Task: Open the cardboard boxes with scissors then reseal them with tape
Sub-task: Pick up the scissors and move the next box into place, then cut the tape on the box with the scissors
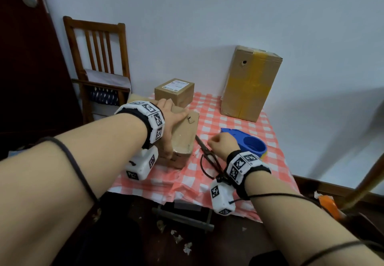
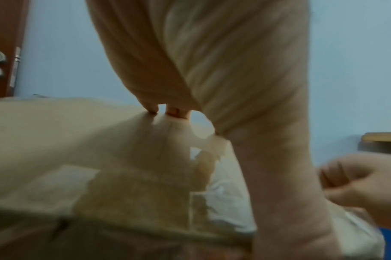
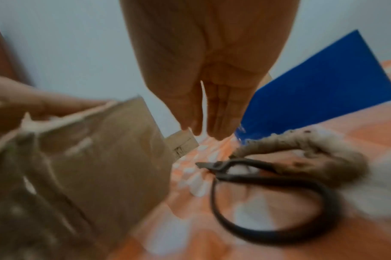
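A brown cardboard box (image 1: 182, 139) lies on a surface (image 1: 209, 116) covered with a red-and-white checked cloth, at the near left part of it. Torn tape and ragged paper cling to its near end. The person's left hand (image 1: 171, 118) rests flat on top of the box, fingers (image 2: 174, 112) straight and pressing down on the cardboard, thumb down the near side.

Just to the right of the box, on the cloth, lie black scissors (image 1: 207, 157) with large loop handles, blades pointing away from the person. The right hand (image 1: 221, 144) hovers above the scissors' blades, holding nothing; in the wrist view its fingers (image 3: 221, 112) hang straight and close together, pointing down at the cloth.

Just beyond that hand, further right of the box, sits a blue tape dispenser (image 1: 247, 141).

Behind the box, touching or nearly touching its far end, stands a smaller cardboard box (image 1: 174, 92) with a white shipping label on top. Well to the right of the box, against the pale wall, a tall cardboard box (image 1: 249, 83) stands upright, banded with yellowish tape.

Left of the box, off the surface, a wooden chair (image 1: 97, 66) stands by a dark red door (image 1: 25, 58).
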### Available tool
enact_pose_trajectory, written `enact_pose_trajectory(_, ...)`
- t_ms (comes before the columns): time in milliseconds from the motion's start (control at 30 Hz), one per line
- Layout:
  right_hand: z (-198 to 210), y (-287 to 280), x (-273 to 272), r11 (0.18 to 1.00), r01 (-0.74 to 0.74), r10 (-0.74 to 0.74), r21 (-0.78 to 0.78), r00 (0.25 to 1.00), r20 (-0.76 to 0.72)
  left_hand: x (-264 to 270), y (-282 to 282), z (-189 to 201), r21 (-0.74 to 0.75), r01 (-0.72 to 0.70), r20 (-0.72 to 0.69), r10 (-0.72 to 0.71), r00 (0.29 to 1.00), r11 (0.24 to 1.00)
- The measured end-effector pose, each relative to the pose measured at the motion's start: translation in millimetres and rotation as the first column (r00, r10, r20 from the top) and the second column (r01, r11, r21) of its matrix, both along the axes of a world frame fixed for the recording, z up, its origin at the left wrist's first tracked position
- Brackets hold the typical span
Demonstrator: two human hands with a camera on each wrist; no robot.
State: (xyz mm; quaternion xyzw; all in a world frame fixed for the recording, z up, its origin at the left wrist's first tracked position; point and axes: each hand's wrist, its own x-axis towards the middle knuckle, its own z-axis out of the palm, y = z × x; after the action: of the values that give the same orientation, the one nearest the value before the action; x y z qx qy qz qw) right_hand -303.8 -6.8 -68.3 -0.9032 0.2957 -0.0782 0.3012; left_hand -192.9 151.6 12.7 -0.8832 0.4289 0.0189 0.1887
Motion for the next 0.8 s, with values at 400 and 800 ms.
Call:
enact_pose_trajectory(400, 38, 31, 34, 0.943, -0.175, 0.056, 0.282, 0.922, 0.384, 7, 14, 3, -0.008, -0.14, -0.185, 0.136, 0.973, 0.99)
enact_pose_trajectory(800, 55, 25, 63, 0.987, -0.16, 0.16, -0.012, 0.976, 0.15, 11, 15, 6, -0.047, -0.14, -0.247, 0.124, 0.961, 0.989)
